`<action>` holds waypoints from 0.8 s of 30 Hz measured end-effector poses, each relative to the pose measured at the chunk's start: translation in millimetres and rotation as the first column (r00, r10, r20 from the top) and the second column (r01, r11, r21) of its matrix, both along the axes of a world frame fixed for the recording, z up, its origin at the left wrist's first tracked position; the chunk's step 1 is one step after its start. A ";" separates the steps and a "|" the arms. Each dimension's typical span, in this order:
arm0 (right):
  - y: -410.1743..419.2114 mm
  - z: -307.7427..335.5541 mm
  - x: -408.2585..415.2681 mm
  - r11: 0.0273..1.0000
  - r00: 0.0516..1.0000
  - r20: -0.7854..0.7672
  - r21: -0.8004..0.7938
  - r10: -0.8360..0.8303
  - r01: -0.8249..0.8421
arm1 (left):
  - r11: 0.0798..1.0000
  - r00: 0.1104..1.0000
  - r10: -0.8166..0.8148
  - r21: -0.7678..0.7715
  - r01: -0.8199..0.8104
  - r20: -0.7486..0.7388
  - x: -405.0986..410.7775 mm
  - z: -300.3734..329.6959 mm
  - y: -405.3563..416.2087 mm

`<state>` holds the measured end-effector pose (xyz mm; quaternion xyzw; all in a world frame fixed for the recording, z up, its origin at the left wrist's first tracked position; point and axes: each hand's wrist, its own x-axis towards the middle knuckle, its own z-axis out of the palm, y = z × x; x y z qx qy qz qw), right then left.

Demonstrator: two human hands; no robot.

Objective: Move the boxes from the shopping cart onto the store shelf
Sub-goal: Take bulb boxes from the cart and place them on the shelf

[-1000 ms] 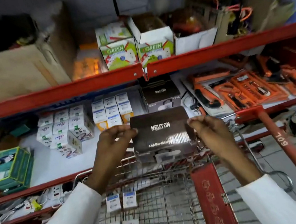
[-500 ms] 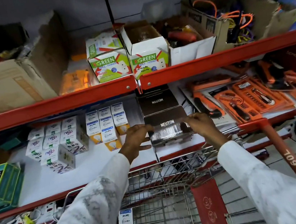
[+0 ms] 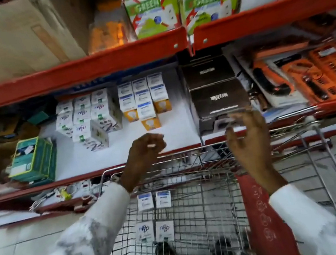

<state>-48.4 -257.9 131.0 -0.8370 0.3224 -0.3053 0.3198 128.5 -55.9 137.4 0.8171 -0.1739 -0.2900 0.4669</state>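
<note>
With the dark box (image 3: 220, 103) resting on the shelf (image 3: 177, 139) above the cart (image 3: 195, 213), both hands are apart and empty: right hand (image 3: 247, 138) spread just before the box, left hand (image 3: 144, 149) loosely curled. Next, reach down for the small boxes (image 3: 154, 199) in the cart, gripping one squarely

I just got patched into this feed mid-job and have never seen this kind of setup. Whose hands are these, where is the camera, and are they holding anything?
There is no machine here: a person works with bare hands, and the single camera sits on their head, looking forward and down. The left hand and right hand both hang empty above the wire shopping cart. The right hand's fingers are spread right at the front of a dark Neuton box, which stands on the white shelf in front of a second dark box. Small bulb boxes stand to its left. Four small boxes remain in the cart.
</note>
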 end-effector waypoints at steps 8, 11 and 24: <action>143.3 -129.5 27.6 0.842 0.661 -0.542 0.193 0.520 -0.504 | 0.745 0.871 -0.458 0.611 0.267 0.177 -7.4 -131.9 134.8; 172.5 -175.1 50.3 0.799 0.475 -0.677 0.296 0.562 -0.524 | 0.632 0.800 -0.584 0.694 0.344 0.135 -2.6 -168.4 142.9; 203.2 -188.0 86.4 0.881 0.499 -0.734 0.309 0.461 -0.359 | 0.587 0.706 -0.686 0.707 0.395 0.176 22.1 -180.1 152.9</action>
